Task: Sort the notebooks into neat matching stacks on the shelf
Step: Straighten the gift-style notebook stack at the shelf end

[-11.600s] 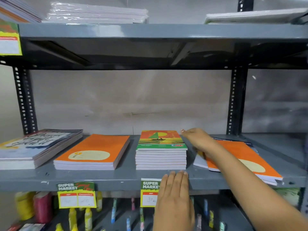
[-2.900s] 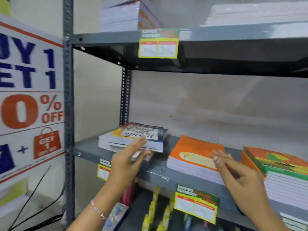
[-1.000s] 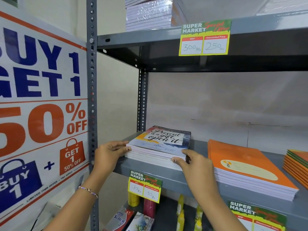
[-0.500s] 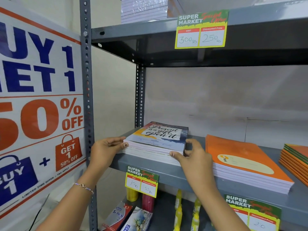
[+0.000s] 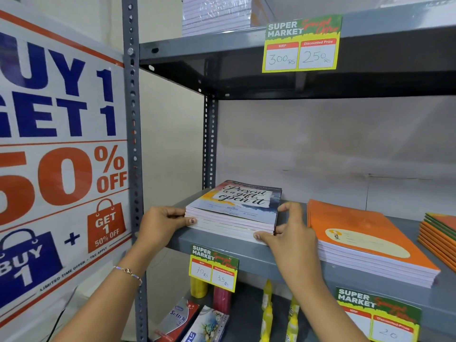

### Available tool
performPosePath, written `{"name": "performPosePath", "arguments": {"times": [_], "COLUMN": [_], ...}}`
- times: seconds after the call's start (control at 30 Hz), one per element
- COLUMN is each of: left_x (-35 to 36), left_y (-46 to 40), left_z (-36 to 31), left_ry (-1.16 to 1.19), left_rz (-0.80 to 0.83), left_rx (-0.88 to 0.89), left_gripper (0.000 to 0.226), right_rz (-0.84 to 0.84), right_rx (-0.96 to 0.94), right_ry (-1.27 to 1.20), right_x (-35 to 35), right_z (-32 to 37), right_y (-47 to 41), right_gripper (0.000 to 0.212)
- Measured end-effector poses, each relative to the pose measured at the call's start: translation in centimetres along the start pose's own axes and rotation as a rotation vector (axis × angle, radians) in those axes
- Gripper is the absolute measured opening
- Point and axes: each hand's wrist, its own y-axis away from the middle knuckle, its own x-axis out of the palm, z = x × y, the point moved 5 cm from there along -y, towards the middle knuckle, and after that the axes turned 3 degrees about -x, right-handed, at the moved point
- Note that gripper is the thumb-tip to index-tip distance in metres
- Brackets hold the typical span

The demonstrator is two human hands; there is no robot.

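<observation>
A stack of notebooks with a "Present is a gift, open it" cover (image 5: 237, 206) lies at the left end of the grey middle shelf (image 5: 246, 253). My left hand (image 5: 162, 224) presses against the stack's left side, thumb on its front corner. My right hand (image 5: 288, 233) clasps the stack's right front corner, fingers along its right side. To the right lies a stack of orange notebooks (image 5: 365, 240), and a stack with orange and green covers (image 5: 441, 233) shows at the right edge.
A slotted grey upright (image 5: 133, 144) and a sale poster (image 5: 56, 156) stand at the left. Price tags (image 5: 213, 267) hang on the shelf edges. The upper shelf (image 5: 246, 43) holds wrapped notebook piles (image 5: 217, 16). Bottles and packets (image 5: 266, 314) fill the shelf below.
Both hands have stayed on the sides of the "Present is a gift" stack. The stack's edges look more even than a second ago. The view has shifted slightly.
</observation>
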Motion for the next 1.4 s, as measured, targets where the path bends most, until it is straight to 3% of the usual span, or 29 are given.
{"name": "performPosePath", "arguments": {"times": [0.43, 0.57, 0.83, 0.9, 1.03, 1.1, 1.2, 1.4], "left_x": [-0.1, 0.0, -0.1, -0.1, 0.5, 0.9, 0.8, 0.6], "left_y": [0.1, 0.1, -0.1, 0.0, 0.4, 0.5, 0.5, 0.5], "left_z": [0.3, 0.3, 0.0, 0.0, -0.7, -1.1, -1.2, -1.1], "left_ry": [0.038, 0.029, 0.018, 0.008, 0.044, 0.058, 0.086, 0.049], "left_rz": [-0.031, -0.032, -0.01, -0.008, 0.166, 0.23, 0.186, 0.086], "left_rx": [0.001, 0.002, -0.009, 0.002, 0.079, 0.122, 0.159, 0.218], "left_gripper": [0.018, 0.021, 0.02, 0.027, 0.073, 0.06, 0.029, 0.024], "right_rz": [-0.029, -0.015, -0.016, -0.016, -0.033, -0.052, -0.077, -0.067], "right_rx": [0.007, -0.006, -0.025, -0.024, -0.041, -0.055, -0.08, -0.123], "right_ry": [0.004, 0.047, 0.091, 0.104, 0.138, 0.14, 0.126, 0.105], "right_x": [-0.3, -0.1, 0.0, 0.0, 0.0, -0.1, -0.2, 0.3], "right_z": [0.1, -0.1, -0.2, -0.2, 0.2, 0.3, 0.2, 0.0], "right_y": [0.2, 0.2, 0.1, 0.0, 0.0, 0.1, 0.0, -0.2], "right_gripper": [0.054, 0.044, 0.043, 0.043, 0.043, 0.042, 0.037, 0.023]}}
